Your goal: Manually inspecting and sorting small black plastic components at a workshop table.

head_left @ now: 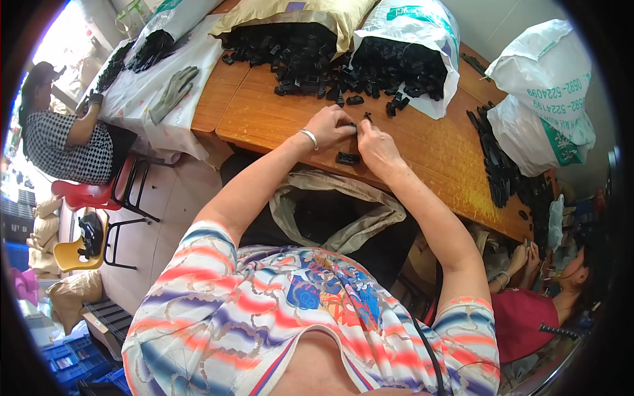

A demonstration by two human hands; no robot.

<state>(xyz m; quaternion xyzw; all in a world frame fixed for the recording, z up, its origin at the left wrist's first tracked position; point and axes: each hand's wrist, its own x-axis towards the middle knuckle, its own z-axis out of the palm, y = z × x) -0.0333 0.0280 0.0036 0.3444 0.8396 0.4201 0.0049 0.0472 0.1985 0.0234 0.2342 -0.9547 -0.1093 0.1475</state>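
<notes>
Over the brown wooden table (264, 125), my hands are close together at small black pieces. My left hand (328, 127), a silver bangle on its wrist, is closed with its fingertips on a small black plastic part, mostly covered by the fingers. My right hand (379, 146), with a ring, is closed too, pinching a thin black plastic piece (368, 117) whose end sticks up beyond the thumb and finger. A black rectangular plastic part (347, 158) lies on the table near its front edge, just below my hands. Another black part (355, 100) lies beyond them.
Black parts spill from a yellowish sack (284, 30) and a white sack (409, 39) at the back. An open cloth bag (310, 181) hangs before my lap. Long black strips (492, 158) lie at right beside white sacks (545, 86). Co-workers sit left and right; a grey glove (173, 96) lies left.
</notes>
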